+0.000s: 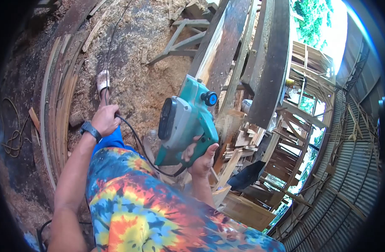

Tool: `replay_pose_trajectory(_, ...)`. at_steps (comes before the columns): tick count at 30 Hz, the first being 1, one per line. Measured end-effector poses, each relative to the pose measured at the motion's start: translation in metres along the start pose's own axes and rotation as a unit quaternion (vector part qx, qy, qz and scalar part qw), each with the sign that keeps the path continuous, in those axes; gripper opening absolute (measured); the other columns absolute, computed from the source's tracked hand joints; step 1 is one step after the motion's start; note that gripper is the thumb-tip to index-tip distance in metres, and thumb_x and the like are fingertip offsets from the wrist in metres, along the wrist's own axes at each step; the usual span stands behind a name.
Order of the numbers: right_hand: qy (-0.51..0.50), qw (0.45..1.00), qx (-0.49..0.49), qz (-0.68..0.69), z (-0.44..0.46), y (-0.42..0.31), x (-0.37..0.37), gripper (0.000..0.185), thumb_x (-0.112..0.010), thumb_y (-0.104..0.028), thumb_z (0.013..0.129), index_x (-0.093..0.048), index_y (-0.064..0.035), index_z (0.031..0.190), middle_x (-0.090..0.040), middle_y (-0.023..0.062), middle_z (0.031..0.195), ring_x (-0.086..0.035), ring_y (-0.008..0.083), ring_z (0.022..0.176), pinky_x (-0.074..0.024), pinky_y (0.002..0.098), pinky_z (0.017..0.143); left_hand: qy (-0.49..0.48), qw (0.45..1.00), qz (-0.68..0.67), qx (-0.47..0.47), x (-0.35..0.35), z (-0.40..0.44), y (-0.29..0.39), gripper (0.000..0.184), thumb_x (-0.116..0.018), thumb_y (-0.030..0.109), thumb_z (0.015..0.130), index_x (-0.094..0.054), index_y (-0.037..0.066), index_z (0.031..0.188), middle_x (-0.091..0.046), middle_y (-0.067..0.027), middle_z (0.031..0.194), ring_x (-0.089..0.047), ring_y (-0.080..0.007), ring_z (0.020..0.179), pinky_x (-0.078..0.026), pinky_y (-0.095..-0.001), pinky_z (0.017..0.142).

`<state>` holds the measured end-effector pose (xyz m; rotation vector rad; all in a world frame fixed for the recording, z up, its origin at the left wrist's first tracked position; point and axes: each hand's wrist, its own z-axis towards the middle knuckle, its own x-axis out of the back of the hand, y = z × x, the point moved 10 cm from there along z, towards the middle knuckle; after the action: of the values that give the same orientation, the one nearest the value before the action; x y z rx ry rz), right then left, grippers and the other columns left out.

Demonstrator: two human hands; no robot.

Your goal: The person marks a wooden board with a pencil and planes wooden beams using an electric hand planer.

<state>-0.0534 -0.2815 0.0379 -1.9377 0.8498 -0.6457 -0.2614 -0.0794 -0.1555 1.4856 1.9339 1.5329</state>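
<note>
My right hand is wrapped around the rear handle of a teal electric planer, fingers through the grip and thumb along its side. The planer is held up in the air, tipped on its side, with its grey-and-black side cover and blue-capped front knob showing. A black power cord leaves the planer near the handle and loops to my left hand. That hand is closed around the cord, a dark watch on its wrist. Beyond it, the cord runs along the ground past my shoe.
Long dark planks lie beside the planer. Wood shavings cover the ground around my foot. Thin wooden strips lie at left, near a coiled rope. A wooden frame and stacked offcuts stand nearby.
</note>
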Motion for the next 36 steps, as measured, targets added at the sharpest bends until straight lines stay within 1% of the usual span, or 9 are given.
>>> replay_pose_trajectory(3, -0.005, 1.0, 0.008, -0.006, 0.032, -0.017, -0.009, 0.084, -0.038, -0.083, 0.089, -0.051, -0.0036, 0.113, -0.049, 0.0038, 0.062, -0.048, 0.0174, 0.047, -0.0465, 0.0361, 0.052, 0.009, 1.0, -0.006, 0.005, 0.009, 0.01, -0.003, 0.017, -0.067, 0.011, 0.076, -0.067, 0.0, 0.089, -0.07, -0.0221, 0.094, -0.066, -0.0405, 0.094, -0.052, -0.048, 0.084)
replay_pose_trajectory(4, -0.024, 0.999, 0.029, 0.027, 0.044, -0.027, -0.014, 0.078, -0.04, -0.075, 0.094, -0.052, -0.0006, 0.113, -0.052, 0.0059, 0.063, -0.05, 0.0158, 0.046, -0.0478, 0.0335, 0.049, 0.018, 1.0, -0.008, 0.001, 0.013, 0.015, -0.003, 0.017, -0.066, 0.011, 0.076, -0.067, 0.0, 0.088, -0.069, -0.0221, 0.093, -0.066, -0.0407, 0.093, -0.052, -0.0484, 0.084)
replay_pose_trajectory(11, -0.03, 0.998, 0.043, 0.019, 0.147, -0.092, -0.041, 0.076, -0.036, -0.073, 0.097, -0.052, -0.0001, 0.111, -0.053, 0.0063, 0.063, -0.05, 0.0161, 0.045, -0.0477, 0.0337, 0.048, 0.03, 1.0, 0.002, 0.003, 0.043, 0.059, 0.024, 0.016, -0.065, 0.013, 0.077, -0.068, 0.0, 0.087, -0.069, -0.023, 0.09, -0.067, -0.0417, 0.09, -0.052, -0.0499, 0.081)
replay_pose_trajectory(18, -0.026, 0.998, 0.064, 0.008, 0.272, -0.167, -0.076, 0.072, -0.035, -0.073, 0.098, -0.051, -0.003, 0.103, -0.049, 0.0036, 0.061, -0.049, 0.0155, 0.046, -0.0471, 0.0338, 0.048, 0.064, 0.997, -0.046, -0.023, 0.069, 0.107, 0.059, 0.015, -0.067, 0.013, 0.08, -0.068, 0.0, 0.087, -0.068, -0.02, 0.086, -0.066, -0.0388, 0.085, -0.052, -0.0454, 0.078)
replay_pose_trajectory(22, -0.061, 0.994, 0.093, -0.009, 0.359, -0.217, -0.097, 0.071, -0.033, -0.073, 0.098, -0.052, -0.0047, 0.099, -0.047, 0.002, 0.06, -0.049, 0.0153, 0.047, -0.0479, 0.0355, 0.049, 0.052, 0.994, -0.092, -0.006, 0.08, 0.128, 0.082, 0.017, -0.069, 0.015, 0.083, -0.067, -0.001, 0.087, -0.068, -0.0189, 0.084, -0.066, -0.0356, 0.083, -0.052, -0.0424, 0.075)
replay_pose_trajectory(25, -0.092, 0.988, 0.118, -0.038, 0.431, -0.259, -0.113, 0.071, -0.028, -0.074, 0.098, -0.053, -0.0073, 0.095, -0.047, 0.0018, 0.062, -0.048, 0.0152, 0.048, -0.0477, 0.0355, 0.05, 0.047, 0.993, -0.111, -0.012, 0.083, 0.137, 0.096, 0.02, -0.07, 0.018, 0.086, -0.067, -0.001, 0.089, -0.068, -0.0177, 0.083, -0.066, -0.0333, 0.081, -0.051, -0.0412, 0.074)
replay_pose_trajectory(28, -0.13, 0.986, 0.097, -0.029, 0.487, -0.29, -0.13, 0.071, -0.024, -0.072, 0.1, -0.051, -0.0063, 0.098, -0.046, 0.0019, 0.065, -0.045, 0.0148, 0.053, -0.0477, 0.0362, 0.055, 0.045, 0.992, -0.116, -0.022, 0.087, 0.137, 0.113, 0.022, -0.07, 0.02, 0.087, -0.065, -0.001, 0.091, -0.067, -0.017, 0.082, -0.065, -0.0326, 0.079, -0.05, -0.041, 0.072)
replay_pose_trajectory(32, -0.125, 0.989, 0.081, -0.013, 0.485, -0.287, -0.133, 0.071, -0.021, -0.069, 0.102, -0.052, -0.0056, 0.099, -0.046, 0.0019, 0.066, -0.046, 0.0151, 0.054, -0.048, 0.0369, 0.055, 0.031, 0.994, -0.099, -0.019, 0.089, 0.129, 0.113, 0.022, -0.069, 0.02, 0.088, -0.064, -0.001, 0.09, -0.066, -0.0182, 0.083, -0.065, -0.0326, 0.079, -0.05, -0.0412, 0.073)
replay_pose_trajectory(36, -0.101, 0.991, 0.092, 0.0, 0.419, -0.244, -0.109, 0.068, -0.03, -0.069, 0.101, -0.053, -0.0051, 0.096, -0.047, 0.0034, 0.062, -0.048, 0.0173, 0.048, -0.0482, 0.0382, 0.05, 0.06, 0.997, -0.053, -0.008, 0.091, 0.111, 0.088, 0.021, -0.069, 0.019, 0.087, -0.064, -0.001, 0.089, -0.066, -0.021, 0.08, -0.065, -0.0377, 0.078, -0.05, -0.0451, 0.071)
